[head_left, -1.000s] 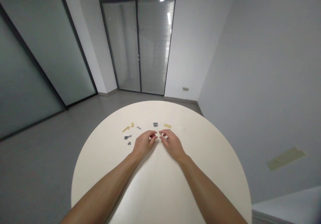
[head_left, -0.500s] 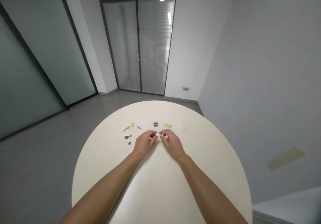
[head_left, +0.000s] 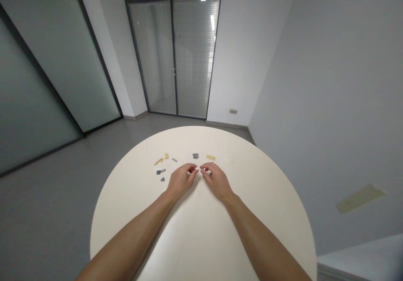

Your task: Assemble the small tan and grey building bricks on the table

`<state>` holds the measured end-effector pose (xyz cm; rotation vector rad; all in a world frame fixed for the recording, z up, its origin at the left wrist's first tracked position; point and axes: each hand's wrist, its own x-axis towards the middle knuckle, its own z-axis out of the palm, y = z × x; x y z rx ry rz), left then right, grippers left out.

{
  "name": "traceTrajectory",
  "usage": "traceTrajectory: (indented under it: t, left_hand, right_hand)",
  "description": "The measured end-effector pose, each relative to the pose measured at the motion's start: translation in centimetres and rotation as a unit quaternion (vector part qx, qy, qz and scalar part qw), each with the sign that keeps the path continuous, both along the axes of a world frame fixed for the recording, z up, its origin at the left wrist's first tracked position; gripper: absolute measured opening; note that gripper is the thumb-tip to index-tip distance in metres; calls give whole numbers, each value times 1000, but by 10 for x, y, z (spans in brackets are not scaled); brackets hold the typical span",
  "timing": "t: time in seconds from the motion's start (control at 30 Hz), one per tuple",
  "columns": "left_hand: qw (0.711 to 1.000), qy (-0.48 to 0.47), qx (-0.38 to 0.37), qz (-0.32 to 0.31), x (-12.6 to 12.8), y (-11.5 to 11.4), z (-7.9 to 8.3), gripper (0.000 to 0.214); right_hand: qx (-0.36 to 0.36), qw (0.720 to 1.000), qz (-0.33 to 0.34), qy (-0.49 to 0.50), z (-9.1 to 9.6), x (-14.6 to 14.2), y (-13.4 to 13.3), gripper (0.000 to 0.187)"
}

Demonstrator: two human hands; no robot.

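My left hand point(head_left: 181, 178) and my right hand point(head_left: 218, 180) meet fingertip to fingertip over the middle of the round white table point(head_left: 195, 239). Thumb and fingers of each are closed in a pinch. Something tiny and pale seems to sit between the fingertips, too small to name. Just beyond them lie stacked grey pieces point(head_left: 195, 156), which look like small toy building bricks, and a flat yellow piece point(head_left: 210, 157). Nearest my left hand on its outer side are a dark grey piece point(head_left: 158, 172) and a small dark cluster point(head_left: 163, 179).
Farther left on the table are a tan bar point(head_left: 158, 162), a yellow block point(head_left: 166, 156) and a thin grey strip point(head_left: 174, 160). Whitish small pieces point(head_left: 231, 161) lie to the right. Beyond the table stand a glass door point(head_left: 174, 58) with blinds and a wall point(head_left: 330, 84).
The fingertips of my two hands have shifted very slightly at the pinch. The pieces on the table lie as before.
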<state>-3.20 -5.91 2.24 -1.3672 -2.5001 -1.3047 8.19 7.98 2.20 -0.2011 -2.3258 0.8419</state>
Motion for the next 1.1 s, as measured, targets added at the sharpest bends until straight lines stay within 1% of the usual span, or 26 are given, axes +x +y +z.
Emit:
traceTrajectory:
  t: [0.17,0.53,0.9,1.1]
  left_hand:
    - [1000,3,0,1,0,1,-1,25]
    - [1000,6,-14,-5,3,-1,7,28]
    - [1000,9,-19,-2,1,0,4,24]
    - [1000,-3,1,-11,0,0,3,25]
  right_hand:
    - [7,1000,-4,-2,-1,0,1,16]
    - [11,1000,-6,-11,-2,0,2,21]
    - [-4,1000,-10,-13,-6,-2,4,19]
    - [-5,1000,-11,-11,-7,-2,4,17]
